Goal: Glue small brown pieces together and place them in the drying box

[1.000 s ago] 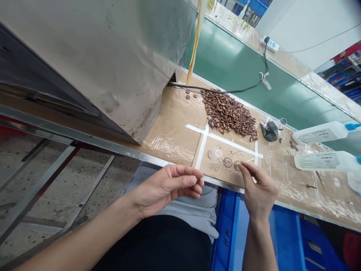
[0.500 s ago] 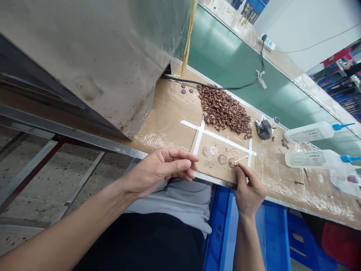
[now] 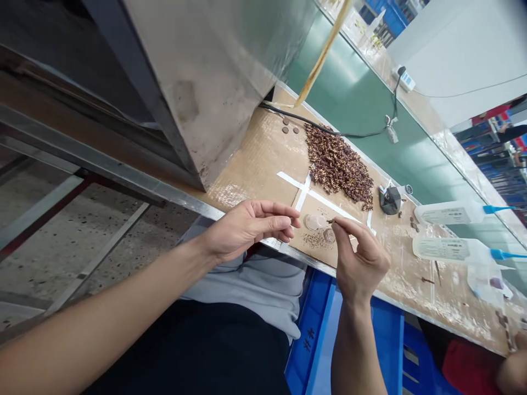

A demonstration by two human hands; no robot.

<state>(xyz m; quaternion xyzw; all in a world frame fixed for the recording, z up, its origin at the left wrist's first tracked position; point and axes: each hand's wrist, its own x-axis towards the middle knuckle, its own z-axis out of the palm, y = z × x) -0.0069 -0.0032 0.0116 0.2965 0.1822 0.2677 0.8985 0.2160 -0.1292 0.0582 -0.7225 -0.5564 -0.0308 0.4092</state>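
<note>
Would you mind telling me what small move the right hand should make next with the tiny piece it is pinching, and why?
Probably bring the right hand a little further left, toward the left hand. Its grip pinches a tiny dark piece above the clear round dish, while the left hand's thumb and forefinger are pinched together close by at the bench edge, as if holding something to meet it; what, I cannot tell.

Factory assembly line, bench station. Evidence: green conveyor belt (image 3: 362,104) running toward 1 o'clock, sheet-metal machine housing (image 3: 214,82) at 11 o'clock, cardboard-covered bench (image 3: 255,164) with taped work square, heap of small brown parts (image 3: 337,164), glue bottles (image 3: 448,211) at 3 o'clock. Blue crates (image 3: 349,351) under the bench; power strip (image 3: 405,79) on the far ledge.
</note>
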